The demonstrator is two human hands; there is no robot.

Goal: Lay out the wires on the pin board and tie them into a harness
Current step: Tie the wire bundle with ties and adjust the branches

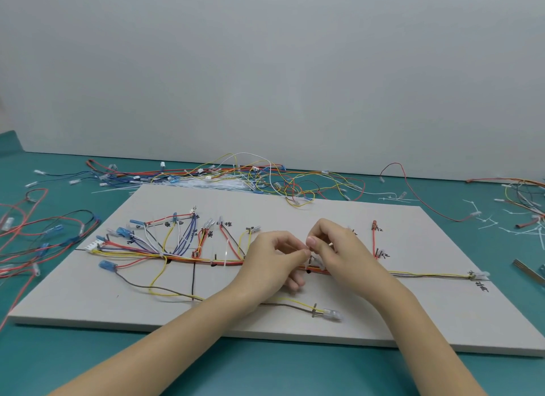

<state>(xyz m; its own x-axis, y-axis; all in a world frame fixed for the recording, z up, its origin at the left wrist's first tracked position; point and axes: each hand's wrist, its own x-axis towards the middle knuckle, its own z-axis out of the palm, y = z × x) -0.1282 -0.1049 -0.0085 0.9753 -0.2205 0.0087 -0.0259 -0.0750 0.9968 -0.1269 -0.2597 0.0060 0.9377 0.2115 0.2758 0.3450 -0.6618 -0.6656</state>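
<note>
- While lying flat on the pin board [413,307], wire bundle [188,260] runs lengthwise left to right, branches fanning toward the far edge.
- Left hand [274,260] and right hand [333,248] meet fingertip to fingertip over the bundle's middle, apparently pinching something small and pale; cannot tell what.

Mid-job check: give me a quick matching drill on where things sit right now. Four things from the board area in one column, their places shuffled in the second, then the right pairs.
Things:
1. white connector
2. clear terminal
3. tie pile
4. red terminal

Places:
A. beyond the board's far edge, on the table
B. left end of the trunk
C. near edge of the board, end of a yellow and brown pair
D. upright, right of the hands

Pairs: 1-B, 2-C, 3-A, 4-D
</note>
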